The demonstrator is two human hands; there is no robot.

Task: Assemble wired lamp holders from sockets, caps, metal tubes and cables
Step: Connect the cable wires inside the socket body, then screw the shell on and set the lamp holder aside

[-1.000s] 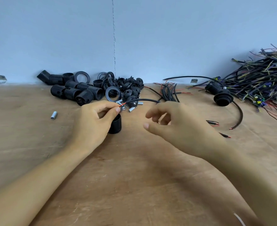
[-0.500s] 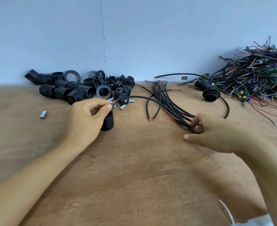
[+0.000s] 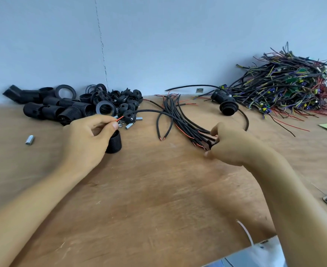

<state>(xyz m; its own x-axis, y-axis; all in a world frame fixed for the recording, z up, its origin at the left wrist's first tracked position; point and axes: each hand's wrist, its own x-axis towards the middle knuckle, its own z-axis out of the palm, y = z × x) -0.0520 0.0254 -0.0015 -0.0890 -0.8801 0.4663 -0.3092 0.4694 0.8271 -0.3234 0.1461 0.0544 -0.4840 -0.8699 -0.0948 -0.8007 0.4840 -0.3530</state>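
My left hand (image 3: 87,139) pinches the red wire tip (image 3: 120,118) of one black cable (image 3: 149,111) between thumb and forefinger. A threaded black socket (image 3: 114,144) stands upright on the wooden table (image 3: 158,189) just under those fingers (the hand hides whether they touch it). My right hand (image 3: 230,143) curls round the near ends of the cable bundle (image 3: 185,124). At the back left, spare sockets and caps (image 3: 70,108) are heaped, and metal tubes (image 3: 131,124) lie just beside them.
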